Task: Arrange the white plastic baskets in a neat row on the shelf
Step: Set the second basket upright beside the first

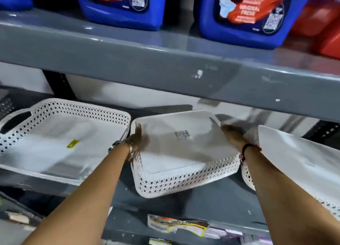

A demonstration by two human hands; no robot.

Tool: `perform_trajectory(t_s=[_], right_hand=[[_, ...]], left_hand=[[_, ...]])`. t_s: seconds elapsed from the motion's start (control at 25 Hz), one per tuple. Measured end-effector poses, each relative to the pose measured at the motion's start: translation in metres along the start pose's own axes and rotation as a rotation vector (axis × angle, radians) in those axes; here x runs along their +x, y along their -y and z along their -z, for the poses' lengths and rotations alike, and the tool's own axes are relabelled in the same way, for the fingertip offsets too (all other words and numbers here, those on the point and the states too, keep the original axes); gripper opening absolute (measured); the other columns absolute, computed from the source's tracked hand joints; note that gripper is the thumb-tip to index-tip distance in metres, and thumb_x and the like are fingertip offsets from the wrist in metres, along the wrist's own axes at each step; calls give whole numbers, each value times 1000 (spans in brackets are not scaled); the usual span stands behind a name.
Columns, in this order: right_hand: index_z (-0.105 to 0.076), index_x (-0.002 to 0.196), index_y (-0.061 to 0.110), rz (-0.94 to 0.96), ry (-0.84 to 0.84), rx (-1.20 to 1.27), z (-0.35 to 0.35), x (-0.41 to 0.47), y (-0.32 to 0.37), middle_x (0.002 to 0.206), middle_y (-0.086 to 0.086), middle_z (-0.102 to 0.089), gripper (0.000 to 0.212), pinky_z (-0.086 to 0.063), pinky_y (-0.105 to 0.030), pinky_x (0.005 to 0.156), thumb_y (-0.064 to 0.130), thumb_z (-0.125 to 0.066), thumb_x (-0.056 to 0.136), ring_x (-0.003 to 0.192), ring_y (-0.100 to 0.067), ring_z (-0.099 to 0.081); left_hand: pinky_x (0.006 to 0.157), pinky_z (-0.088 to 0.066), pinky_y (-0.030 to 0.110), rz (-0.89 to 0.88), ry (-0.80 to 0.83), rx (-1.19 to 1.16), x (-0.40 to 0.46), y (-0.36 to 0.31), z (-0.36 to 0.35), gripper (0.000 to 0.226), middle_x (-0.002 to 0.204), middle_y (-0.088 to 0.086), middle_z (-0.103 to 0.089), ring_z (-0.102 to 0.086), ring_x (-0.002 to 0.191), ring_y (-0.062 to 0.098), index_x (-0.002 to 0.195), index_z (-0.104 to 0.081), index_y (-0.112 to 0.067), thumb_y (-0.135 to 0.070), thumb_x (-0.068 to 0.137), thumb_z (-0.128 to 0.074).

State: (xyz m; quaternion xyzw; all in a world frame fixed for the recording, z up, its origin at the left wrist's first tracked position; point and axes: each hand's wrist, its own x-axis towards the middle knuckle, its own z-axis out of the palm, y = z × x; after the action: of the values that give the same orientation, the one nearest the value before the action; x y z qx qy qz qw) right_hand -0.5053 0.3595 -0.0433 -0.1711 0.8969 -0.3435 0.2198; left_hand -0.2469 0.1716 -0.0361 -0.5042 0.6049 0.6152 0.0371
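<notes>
White middle basket [181, 152], tilted, long axis left-right, gripped by left hand [136, 143] and right hand [232, 134].

Both arms extended forward; left hand [136, 141] and right hand [232, 134] palms inward, fingers gripping, blurred.

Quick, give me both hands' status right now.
Left hand: gripping the left side of the middle basket.
Right hand: gripping the right side of the same basket.

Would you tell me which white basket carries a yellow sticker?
The left basket, beside the left hand; the middle basket bears a white barcode label.
</notes>
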Motion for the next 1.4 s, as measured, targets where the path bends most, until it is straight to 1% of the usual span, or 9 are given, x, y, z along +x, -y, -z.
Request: perform_trajectory(t_s=[0.2, 0.32, 0.44, 0.52, 0.68, 0.8, 0.92, 1.28, 1.4], right_hand=[[-56, 90, 32, 194, -149, 860, 36, -36, 10, 56, 26, -68, 57, -47, -1, 51, 79, -45, 60, 66, 11, -66], [-64, 100, 28, 312, 19, 1251, 43, -71, 3, 92, 14, -75, 52, -56, -22, 78, 65, -47, 66, 89, -3, -69], [-69, 75, 22, 207, 177, 1244, 32, -101, -25, 75, 1, -75, 48, -58, -29, 65, 61, -68, 47, 73, -18, -71], [-65, 71, 17, 87, 177, 1146, 25, -116, -42, 70, -5, -75, 40, -56, -30, 61, 46, -74, 44, 63, -23, -69], [-63, 86, 4, -46, 96, 856, 18, -127, -57, 60, -7, -74, 18, -56, -26, 49, 0, -46, 83, 55, -25, -66], [-57, 112, -5, -39, -24, 585, 4, -125, -68, 103, -24, -70, 28, -52, -43, 88, -6, -44, 87, 96, -38, -61], [-44, 132, 4, -52, -117, 451, -7, -121, -72, 137, -20, -49, 38, -32, -45, 111, 11, -40, 95, 127, -35, -44], [-44, 119, 3, 103, -216, -59, 12, -123, -43, 115, -15, -61, 30, -41, -33, 88, 21, -42, 94, 111, -31, -53], [-42, 133, 0, 196, -409, -78, 65, -112, -47, 138, -20, -49, 42, -33, -33, 106, 17, -42, 95, 127, -33, -46]], left_hand=[[108, -40, 44, -356, -93, -553, -15, -56, 9, 86, 134, 13, -56, -50, 126, 30, 132, -47, -14, -74, 80, -16], [68, -58, 27, -441, 33, -689, -19, -64, 24, 67, 74, 2, -77, -71, 75, 17, 96, -72, -15, -58, 90, -20], [42, -47, 11, -353, 65, -501, -22, -39, 31, 60, 28, -1, -57, -56, 26, 15, 45, -57, -11, -31, 94, -28], [46, -48, 14, -275, 58, -378, -23, -24, 33, 36, 39, 3, -63, -59, 32, 16, 60, -50, -11, -16, 92, -34], [111, -31, 43, -172, -7, -136, -25, -11, 32, 41, 141, 5, -45, -46, 125, 27, 130, -46, -5, 3, 92, -36], [115, -25, 41, -110, 26, -44, -15, 1, 28, 30, 111, 7, -58, -52, 110, 27, 117, -41, 20, -1, 96, -35], [117, -22, 41, -66, 65, 46, -8, 7, 24, 54, 148, 12, -34, -31, 137, 28, 144, -25, -3, -15, 95, -43], [109, -34, 40, -306, -299, 505, -19, -28, -7, 56, 146, 24, -37, -38, 133, 38, 139, -30, 5, -22, 93, -45], [106, -38, 41, -486, -385, 645, -32, -60, -55, 57, 142, 28, -41, -41, 130, 41, 136, -33, 7, -26, 92, -47]])
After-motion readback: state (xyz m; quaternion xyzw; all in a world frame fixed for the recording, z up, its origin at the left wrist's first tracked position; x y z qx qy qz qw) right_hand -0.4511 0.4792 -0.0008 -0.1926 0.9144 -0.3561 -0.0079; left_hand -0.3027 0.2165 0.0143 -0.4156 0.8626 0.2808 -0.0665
